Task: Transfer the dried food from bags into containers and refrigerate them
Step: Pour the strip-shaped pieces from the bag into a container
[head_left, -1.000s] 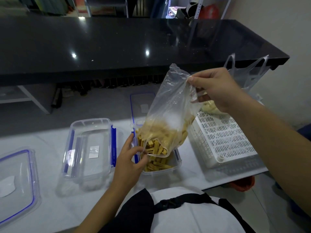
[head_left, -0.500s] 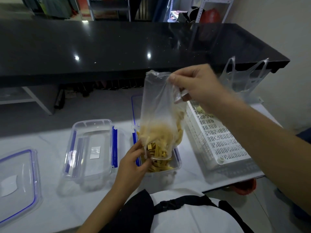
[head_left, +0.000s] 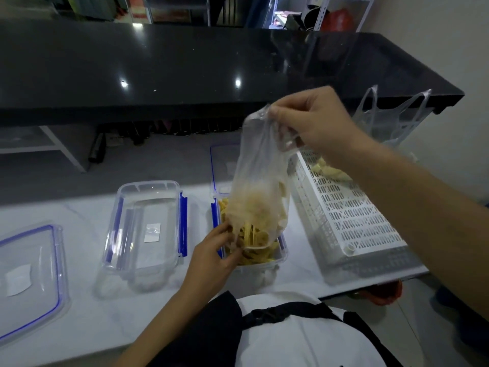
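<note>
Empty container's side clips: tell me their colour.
Blue, on the clear empty container; the head view, the only one, shows its side clips plainly.

You will find no readable text here. The empty clear container (head_left: 146,223) and the lid (head_left: 29,282) at the far left each carry a small white sticker, but both stickers look blank, with no words or numbers legible.

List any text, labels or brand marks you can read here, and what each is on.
None can be read.
Empty container: a white sticker on its bottom, no print legible.
Lid at far left: a white sticker, blank or too blurred to tell.
Bag held by both hands: clear, no print visible.
Items on the far shelves: too small and blurred.
</note>
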`<state>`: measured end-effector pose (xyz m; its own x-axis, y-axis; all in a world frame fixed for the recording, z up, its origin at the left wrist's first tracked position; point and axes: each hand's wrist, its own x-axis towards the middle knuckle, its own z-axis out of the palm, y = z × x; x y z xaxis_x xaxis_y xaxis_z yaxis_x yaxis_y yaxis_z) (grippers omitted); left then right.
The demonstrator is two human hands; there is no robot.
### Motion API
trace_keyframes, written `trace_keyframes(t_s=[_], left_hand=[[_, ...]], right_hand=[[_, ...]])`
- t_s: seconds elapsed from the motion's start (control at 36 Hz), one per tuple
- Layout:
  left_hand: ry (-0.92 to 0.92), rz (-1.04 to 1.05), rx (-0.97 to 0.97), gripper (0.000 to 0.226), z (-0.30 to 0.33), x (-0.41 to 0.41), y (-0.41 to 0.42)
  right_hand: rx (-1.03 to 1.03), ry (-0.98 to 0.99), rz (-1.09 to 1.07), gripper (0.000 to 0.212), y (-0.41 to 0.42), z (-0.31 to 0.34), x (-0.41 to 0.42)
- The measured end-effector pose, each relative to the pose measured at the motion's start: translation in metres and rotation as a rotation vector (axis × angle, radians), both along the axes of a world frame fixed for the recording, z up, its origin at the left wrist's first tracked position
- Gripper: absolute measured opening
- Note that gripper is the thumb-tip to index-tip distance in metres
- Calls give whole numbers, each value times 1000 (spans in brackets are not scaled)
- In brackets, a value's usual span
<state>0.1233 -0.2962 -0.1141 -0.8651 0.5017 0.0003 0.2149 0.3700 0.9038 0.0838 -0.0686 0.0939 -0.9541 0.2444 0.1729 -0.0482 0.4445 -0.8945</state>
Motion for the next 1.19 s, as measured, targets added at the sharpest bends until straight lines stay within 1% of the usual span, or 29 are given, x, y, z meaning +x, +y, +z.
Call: trace_keyframes(t_s=[0.06, 0.11, 0.17, 0.19, 0.25, 0.31, 0.42, 0.53, 0.58, 0.64, 0.72, 0.75, 0.78, 0.81, 0.86, 0.89, 0.92, 0.94, 1.0, 1.06, 1.14, 1.17, 1.19], left_hand=[[-1, -9, -7, 29, 1, 1, 2], [13, -33, -19, 31, -1, 2, 3], [17, -28, -28, 22, -3, 2, 3], [8, -17, -18, 17, -3, 1, 2], [-5, 5, -6, 13, -1, -1, 2], [-12, 6, -16, 18, 3, -1, 2], [9, 37, 15, 25, 11, 0, -3], [53, 135, 70, 40, 24, -11, -6], [55, 176, 87, 42, 32, -19, -7], [21, 209, 133, 54, 47, -30, -8], [-61, 135, 204, 84, 83, -51, -1], [-71, 92, 227, 90, 96, -57, 4], [-77, 57, 259, 90, 108, -64, 11], [-81, 35, 303, 83, 118, -70, 17], [-78, 46, 373, 45, 134, -81, 27], [-73, 69, 390, 27, 140, -85, 29], [-62, 97, 403, 16, 144, -88, 29], [-52, 119, 419, 12, 145, -92, 28], [-61, 120, 445, 13, 143, -97, 24], [-108, 93, 458, 16, 139, -99, 19], [-156, 95, 474, 14, 132, -99, 15], [-162, 103, 477, 14, 130, -99, 14], [-166, 111, 480, 14, 128, -99, 14]], right_hand=[[15, -39, 27, 10, -5, -7, 3], [3, 15, -25, 11, -3, -6, 4], [-18, 79, -86, 11, 2, -1, 1], [-24, 85, -84, 10, 3, -1, 0], [-21, 32, -16, 9, 1, -4, 1], [-6, -9, 53, 8, -4, -8, 5], [24, 92, 35, 9, 1, -1, 1], [62, 1, 81, 8, 2, -6, -2], [108, -9, 103, 10, -1, -11, -1], [136, -14, 120, 10, -4, -12, 0], [159, -28, 149, 11, -8, -10, 0], [178, -29, 168, 11, -10, -9, 0], [199, -27, 191, 12, -13, -7, 0], [214, -25, 216, 12, -15, -5, -1], [220, -31, 262, 15, -15, 0, -1], [218, -57, 281, 20, -12, 1, -1], [222, -106, 297, 27, -6, 2, 0], [242, -175, 306, 34, 2, 1, 0], [323, -333, 283, 41, 19, -7, 3], [361, -437, 238, 31, 36, -22, 6], [264, -451, 190, 9, 48, -44, 9], [204, -424, 158, 7, 51, -49, 9], [149, -392, 129, 9, 53, -53, 9]])
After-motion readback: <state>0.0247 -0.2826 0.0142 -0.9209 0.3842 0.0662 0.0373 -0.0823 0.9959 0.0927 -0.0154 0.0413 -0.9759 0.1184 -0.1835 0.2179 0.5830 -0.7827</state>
